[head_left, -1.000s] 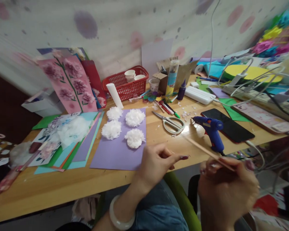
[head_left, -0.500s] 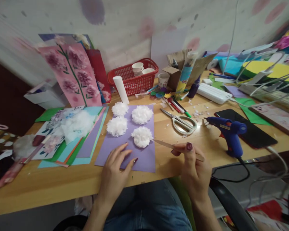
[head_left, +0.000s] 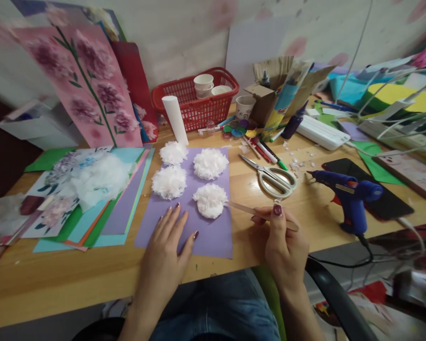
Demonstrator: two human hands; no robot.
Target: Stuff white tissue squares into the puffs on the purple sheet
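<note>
My left hand [head_left: 168,251] lies with fingers spread on the lower left of a purple sheet of paper [head_left: 213,237]. Several ruffled white paper flowers sit on this sheet, one of them [head_left: 210,201] just beyond my fingers to the right. Between the thumb and fingers of my right hand [head_left: 286,246] is a thin, flat wooden craft stick [head_left: 243,209]. Its tip points left and is at the edge of that nearest flower; whether they touch I cannot tell. A white paper tube [head_left: 175,121] stands behind the flowers.
Scissors [head_left: 270,177] and a blue glue gun [head_left: 348,189] lie to the right, beside a black phone [head_left: 386,199]. Coloured sheets [head_left: 122,213] with white tissue [head_left: 101,182] are stacked at left. A red basket [head_left: 195,111] with cups stands behind.
My left hand has shifted slightly left on the purple sheet, its fingers closer together. The right hand keeps the stick by the flower. The camera view has moved a little.
</note>
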